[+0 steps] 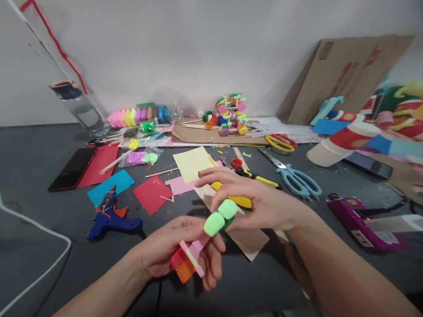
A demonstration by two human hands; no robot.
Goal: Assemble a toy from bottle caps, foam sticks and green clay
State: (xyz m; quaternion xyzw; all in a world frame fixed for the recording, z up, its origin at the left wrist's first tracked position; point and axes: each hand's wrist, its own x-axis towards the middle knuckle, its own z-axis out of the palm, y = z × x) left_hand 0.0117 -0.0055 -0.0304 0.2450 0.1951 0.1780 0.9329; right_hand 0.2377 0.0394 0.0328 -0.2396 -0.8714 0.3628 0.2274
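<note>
My left hand (165, 240) is closed round a small handmade craft figure (200, 244). Two light green clay-like lumps (214, 223) sit at its upper end, above a pink strip, with red and orange pieces at the lower end. Thumb and fingers of my right hand (257, 200) pinch the upper end beside the green lumps, near a dark green part that is mostly hidden. Beneath my hands lie a tan sheet (253, 244), a pale yellow paper square (192, 164) and a yellow object (236, 198), partly covered by my right hand.
A blue glue gun (114, 220) lies at left near a red square (152, 194). Blue-handled scissors (299, 178) and a purple power strip (366, 224) are at right. A bottle (82, 112), clay packs (140, 115), a colourful model (231, 114) and paper cups (343, 143) stand behind.
</note>
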